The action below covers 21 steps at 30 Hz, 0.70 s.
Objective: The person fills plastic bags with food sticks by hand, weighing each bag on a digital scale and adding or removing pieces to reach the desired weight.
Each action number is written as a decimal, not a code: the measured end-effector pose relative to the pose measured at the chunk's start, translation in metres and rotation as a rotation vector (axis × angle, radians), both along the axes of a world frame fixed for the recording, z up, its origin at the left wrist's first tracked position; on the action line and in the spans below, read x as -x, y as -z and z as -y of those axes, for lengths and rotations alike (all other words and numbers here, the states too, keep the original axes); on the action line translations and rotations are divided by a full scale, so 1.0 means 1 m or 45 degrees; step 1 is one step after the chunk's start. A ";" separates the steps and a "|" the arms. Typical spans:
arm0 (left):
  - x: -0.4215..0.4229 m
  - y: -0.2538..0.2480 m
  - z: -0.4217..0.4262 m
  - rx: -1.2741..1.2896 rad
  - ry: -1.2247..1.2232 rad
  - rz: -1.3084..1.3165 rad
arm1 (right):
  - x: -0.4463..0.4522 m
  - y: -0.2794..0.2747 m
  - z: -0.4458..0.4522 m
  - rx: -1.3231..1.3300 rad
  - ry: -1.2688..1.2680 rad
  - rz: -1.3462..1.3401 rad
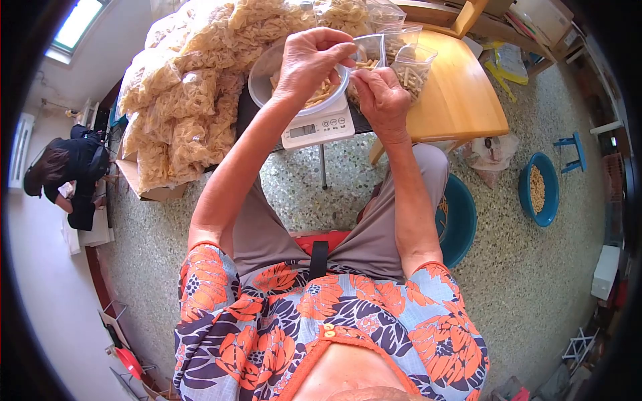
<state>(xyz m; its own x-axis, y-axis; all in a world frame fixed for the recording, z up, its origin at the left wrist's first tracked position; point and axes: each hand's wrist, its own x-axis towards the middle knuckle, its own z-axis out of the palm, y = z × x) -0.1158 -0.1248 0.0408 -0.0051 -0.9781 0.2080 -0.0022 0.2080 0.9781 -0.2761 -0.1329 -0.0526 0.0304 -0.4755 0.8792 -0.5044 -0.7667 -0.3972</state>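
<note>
My left hand [311,65] is over a clear plastic bowl, its fingers bent in a pinch at the near left edge of a small clear plastic bag [376,48]. My right hand [384,100] pinches the lower side of the same bag. Short tan sticks show inside the bag. The bowl [257,87] holds more of these sticks and stands on a white kitchen scale [317,128] with a small display. My left hand and forearm cover part of the bowl.
Several filled clear bags [412,70] stand on a wooden chair [461,93] at the right. A tall pile of bagged tan strips [180,100] rises at the left. Teal tubs [461,224] sit on the floor. Another person [70,164] bends over at the far left.
</note>
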 end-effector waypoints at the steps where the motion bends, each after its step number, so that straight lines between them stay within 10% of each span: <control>1: 0.001 0.000 0.000 0.072 -0.033 0.111 | 0.000 0.000 0.001 0.007 -0.004 0.002; 12: -0.072 -0.006 -0.019 0.213 0.204 1.392 | -0.002 -0.004 0.002 0.096 -0.026 -0.036; 21: -0.066 -0.012 -0.031 0.117 0.176 1.702 | -0.002 0.001 0.005 0.109 -0.031 -0.042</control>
